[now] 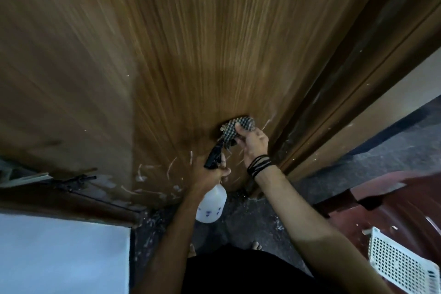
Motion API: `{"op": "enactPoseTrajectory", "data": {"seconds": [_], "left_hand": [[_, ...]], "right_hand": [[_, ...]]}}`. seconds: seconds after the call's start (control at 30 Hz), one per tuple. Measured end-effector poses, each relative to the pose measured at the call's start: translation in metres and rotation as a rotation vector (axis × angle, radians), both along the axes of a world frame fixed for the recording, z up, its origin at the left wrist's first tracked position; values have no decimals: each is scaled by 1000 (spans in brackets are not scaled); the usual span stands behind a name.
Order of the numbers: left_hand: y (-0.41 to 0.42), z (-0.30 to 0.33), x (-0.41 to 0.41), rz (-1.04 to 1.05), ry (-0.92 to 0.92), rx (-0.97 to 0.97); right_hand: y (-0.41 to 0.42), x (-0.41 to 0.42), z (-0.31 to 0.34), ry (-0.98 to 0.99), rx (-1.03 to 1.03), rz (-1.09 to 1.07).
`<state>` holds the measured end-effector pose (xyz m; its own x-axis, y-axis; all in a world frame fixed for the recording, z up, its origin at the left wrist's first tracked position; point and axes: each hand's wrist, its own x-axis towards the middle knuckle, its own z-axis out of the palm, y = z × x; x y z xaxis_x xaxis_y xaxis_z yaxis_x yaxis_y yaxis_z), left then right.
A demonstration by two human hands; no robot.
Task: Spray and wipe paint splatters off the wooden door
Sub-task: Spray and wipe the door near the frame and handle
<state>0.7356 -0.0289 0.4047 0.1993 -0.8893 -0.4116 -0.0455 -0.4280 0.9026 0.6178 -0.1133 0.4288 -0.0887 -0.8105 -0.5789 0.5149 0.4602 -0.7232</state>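
My right hand (253, 141) clutches a bunched checkered cloth (235, 130), thumb curled over it, pressing it flat to the wooden door (191, 55). I judge this is the wiping step. Just left of and below that grip, my left hand (212, 174) is wrapped round the neck of the white spray bottle (211, 203), its black nozzle aimed at the door. White paint splatters (152, 174) streak the wood below both grips; next I should drag the cloth down onto them.

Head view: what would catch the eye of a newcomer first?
The wide wooden door fills the view. Low at centre, the right hand presses a checkered cloth to it, while the left hand holds a white spray bottle. White paint splatters streak the door's bottom.
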Motion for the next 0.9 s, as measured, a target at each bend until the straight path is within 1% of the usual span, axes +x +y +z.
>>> {"op": "enactPoseTrajectory", "data": {"seconds": [0.13,0.23,0.33,0.5,0.6,0.67,0.77,0.83,0.9], "left_hand": [[-8,5,-17,6,-48,5],[-13,11,-32,10,-53,1],[-17,12,-47,53,-20,-21],[-21,5,-58,14,-2,-40],[-25,0,-67,40,-12,-32],[-28,2,-74,54,-45,-33],[-30,2,-80,46,-12,-19],[-31,0,-80,51,-5,-28],[-33,-3,-77,52,-38,-58]], "right_hand": [[-2,-7,-22,-44,225,-46],[-4,-18,-29,-67,280,-36],[-9,-33,-21,-119,232,-78],[-27,-71,5,-190,-5,-114],[-28,-77,-4,-150,-38,-94],[-28,-76,-25,-108,79,-121],[-28,-79,-42,-41,277,-136],[-30,-82,-41,-32,324,-131],[-31,-82,-34,-47,290,-139]]}}
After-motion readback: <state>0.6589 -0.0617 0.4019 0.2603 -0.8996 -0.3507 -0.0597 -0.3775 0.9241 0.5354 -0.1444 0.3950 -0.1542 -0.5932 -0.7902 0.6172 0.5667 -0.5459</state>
